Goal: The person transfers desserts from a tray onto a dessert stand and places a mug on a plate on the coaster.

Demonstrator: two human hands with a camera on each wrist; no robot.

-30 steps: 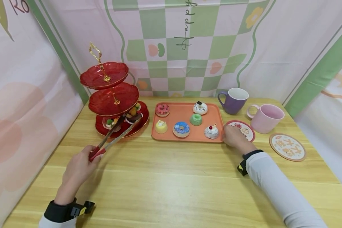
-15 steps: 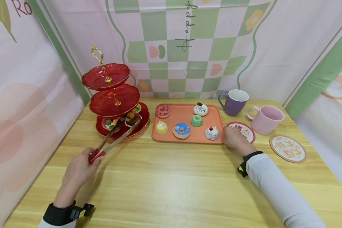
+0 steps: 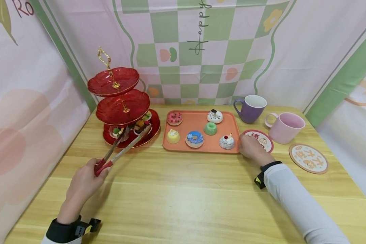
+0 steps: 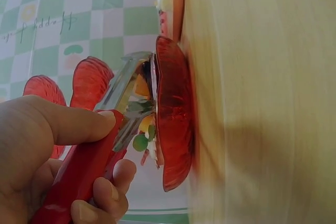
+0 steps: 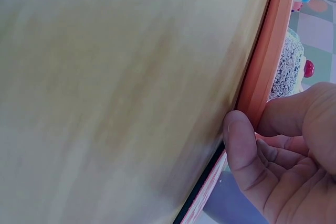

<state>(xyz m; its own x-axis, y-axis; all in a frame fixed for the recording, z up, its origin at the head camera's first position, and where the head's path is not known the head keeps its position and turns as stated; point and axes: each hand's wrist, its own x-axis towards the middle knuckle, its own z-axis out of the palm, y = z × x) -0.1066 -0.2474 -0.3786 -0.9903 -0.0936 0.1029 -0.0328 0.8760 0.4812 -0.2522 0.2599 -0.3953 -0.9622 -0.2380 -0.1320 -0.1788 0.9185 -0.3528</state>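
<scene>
My left hand (image 3: 85, 183) grips the red handles of metal tongs (image 3: 126, 149). The tongs reach over the bottom plate of a three-tier red stand (image 3: 109, 109), their arms spread around a dark fruit-topped tart (image 3: 141, 127). Beside it lies a tart with green and white topping (image 3: 117, 131); another sits partly hidden behind. In the left wrist view, the tong arms come down close to the bottom plate (image 4: 176, 124). My right hand (image 3: 251, 147) pinches the near right corner of an orange tray (image 3: 190, 122), thumb and index finger on its rim in the right wrist view.
On the tray sit several small toy desserts, including a blue doughnut (image 3: 194, 139) and a cherry-topped cake (image 3: 226, 141). A purple mug (image 3: 250, 110) and a pink mug (image 3: 285, 127) stand right of it, near two round coasters (image 3: 308, 158).
One arm of the tongs has shifted slightly left, widening the gap around the dark tart. My right hand stays at the tray corner.
</scene>
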